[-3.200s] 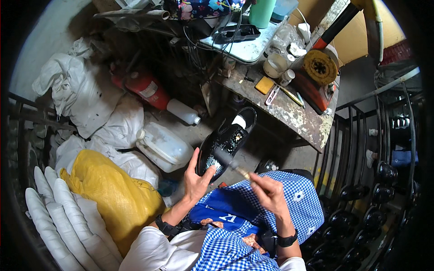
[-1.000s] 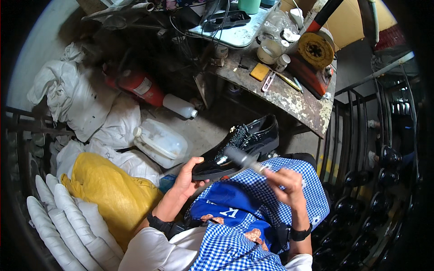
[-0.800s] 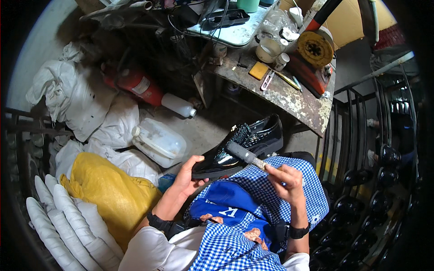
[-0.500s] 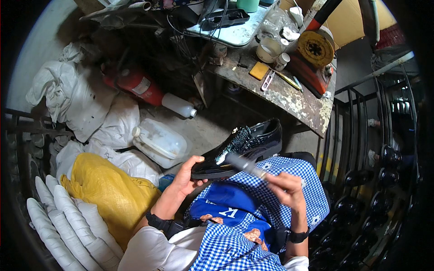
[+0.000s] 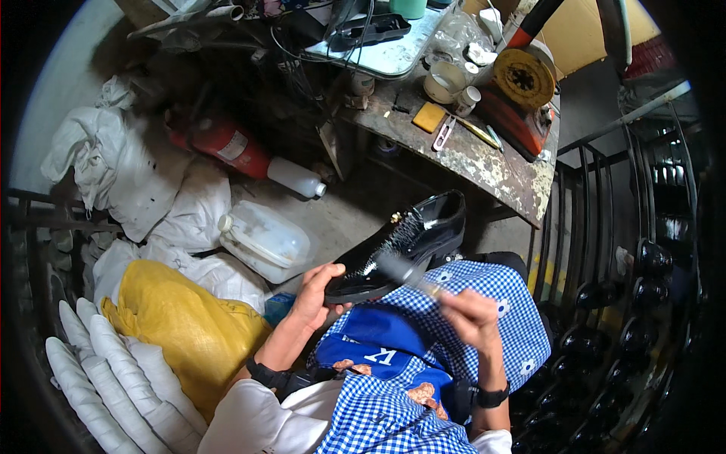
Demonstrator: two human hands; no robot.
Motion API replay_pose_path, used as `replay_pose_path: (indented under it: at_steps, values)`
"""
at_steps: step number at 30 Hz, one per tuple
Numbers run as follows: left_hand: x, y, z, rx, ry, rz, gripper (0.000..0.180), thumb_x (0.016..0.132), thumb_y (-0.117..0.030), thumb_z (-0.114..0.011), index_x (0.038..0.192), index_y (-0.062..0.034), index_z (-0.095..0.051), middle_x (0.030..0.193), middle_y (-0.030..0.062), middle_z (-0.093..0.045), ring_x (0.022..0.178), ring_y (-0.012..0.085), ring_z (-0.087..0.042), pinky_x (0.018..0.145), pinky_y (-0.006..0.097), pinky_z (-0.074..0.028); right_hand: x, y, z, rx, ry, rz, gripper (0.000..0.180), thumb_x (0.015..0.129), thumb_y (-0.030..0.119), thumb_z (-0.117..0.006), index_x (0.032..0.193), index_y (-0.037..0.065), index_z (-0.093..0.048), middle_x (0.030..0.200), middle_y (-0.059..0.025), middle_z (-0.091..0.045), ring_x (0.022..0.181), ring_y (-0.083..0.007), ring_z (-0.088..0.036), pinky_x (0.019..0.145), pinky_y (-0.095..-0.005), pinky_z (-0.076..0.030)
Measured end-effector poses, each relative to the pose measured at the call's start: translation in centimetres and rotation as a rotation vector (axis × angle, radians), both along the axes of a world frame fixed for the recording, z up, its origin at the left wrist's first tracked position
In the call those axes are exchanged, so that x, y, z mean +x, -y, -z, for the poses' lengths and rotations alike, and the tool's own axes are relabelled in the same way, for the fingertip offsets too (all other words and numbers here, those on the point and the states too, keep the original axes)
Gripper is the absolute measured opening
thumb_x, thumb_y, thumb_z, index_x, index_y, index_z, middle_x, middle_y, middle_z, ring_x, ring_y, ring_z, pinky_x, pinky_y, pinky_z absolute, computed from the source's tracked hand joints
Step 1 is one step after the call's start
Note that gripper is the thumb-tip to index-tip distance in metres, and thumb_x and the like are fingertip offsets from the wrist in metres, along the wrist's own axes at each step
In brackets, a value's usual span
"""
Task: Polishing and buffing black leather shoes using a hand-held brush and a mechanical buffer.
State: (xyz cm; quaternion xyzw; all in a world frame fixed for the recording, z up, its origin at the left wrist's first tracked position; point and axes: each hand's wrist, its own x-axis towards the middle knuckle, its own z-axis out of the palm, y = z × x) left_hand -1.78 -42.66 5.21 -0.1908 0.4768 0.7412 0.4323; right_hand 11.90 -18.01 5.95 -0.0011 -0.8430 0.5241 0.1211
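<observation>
My left hand (image 5: 312,293) is wrapped round the toe end of a glossy black shoe (image 5: 412,238), a slip-on with a textured upper and a small gold-coloured ornament. The shoe is tilted above my lap, its heel end up and to the right. Pinched in my right hand (image 5: 473,315) is a flat brush (image 5: 405,272) with a metal band, smeared by motion. Its head lies over the near side of the shoe; whether it touches the surface I cannot tell. A blue checked apron (image 5: 484,295) covers my lap below.
A worn workbench (image 5: 522,185) at the upper right bears an iron (image 5: 517,125), a cup (image 5: 445,83), a yellow block (image 5: 429,118) and a small cutter (image 5: 445,133). Black racks (image 5: 597,219) with shoes stand right. A clear jug (image 5: 268,240), red fire extinguisher (image 5: 227,144) and sacks (image 5: 174,318) lie left.
The brush and my right hand have shifted slightly left. The shoe has turned a little, its heel end rising, while my left hand keeps hold of the toe. The whole view has moved slightly.
</observation>
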Motion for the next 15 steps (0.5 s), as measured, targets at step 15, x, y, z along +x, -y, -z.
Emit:
replay_pose_path:
  at_steps: [15]
  values:
    - [1.5, -1.0, -0.9, -0.307, -0.684, 0.064, 0.067, 0.071, -0.01, -0.063, 0.128, 0.0089, -0.033, 0.106, 0.016, -0.058, 0.09, 0.0145, -0.057, 0.081, 0.026, -0.045, -0.3, 2.6, -1.1, -0.127, 0.162, 0.104, 0.025, 0.074, 0.0, -0.063, 0.099, -0.001, -0.063, 0.064, -0.0077, -0.059, 0.051, -0.0104, -0.052, 0.046, -0.0222, -0.038]
